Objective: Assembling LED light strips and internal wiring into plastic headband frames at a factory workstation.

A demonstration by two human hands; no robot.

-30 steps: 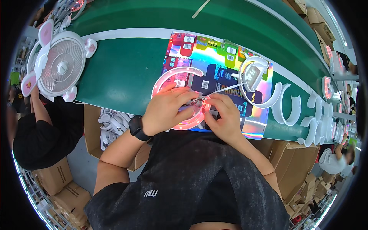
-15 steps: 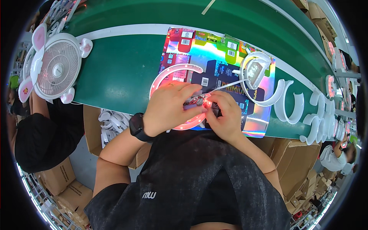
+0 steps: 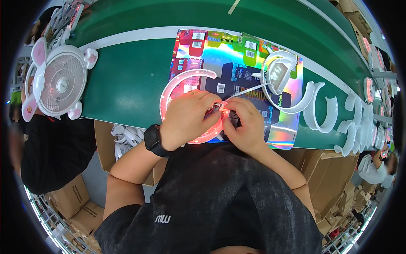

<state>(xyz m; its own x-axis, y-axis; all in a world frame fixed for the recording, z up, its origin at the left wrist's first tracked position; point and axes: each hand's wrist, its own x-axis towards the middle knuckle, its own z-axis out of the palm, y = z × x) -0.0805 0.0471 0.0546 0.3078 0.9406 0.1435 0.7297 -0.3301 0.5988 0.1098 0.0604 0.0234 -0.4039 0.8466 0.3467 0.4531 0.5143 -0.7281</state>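
Note:
My left hand lies over a white C-shaped ring light that glows red with small lights along its arc. It grips the ring's lower part. My right hand pinches a small part at the ring's open end, where thin wires show between my fingertips. A white cable runs from there to a second white ring with a square panel. Both rings rest on a shiny rainbow-coloured printed sheet on the green table. A black watch sits on my left wrist.
A white desk fan with pink ears stands at the left. Several white C-shaped ring shells line the table to the right. Cardboard boxes stand below. Another person in black sits at my left, another at the far right.
My hands stay on the lit ring; the fingers have shifted slightly around its open end. The view has tilted a little.

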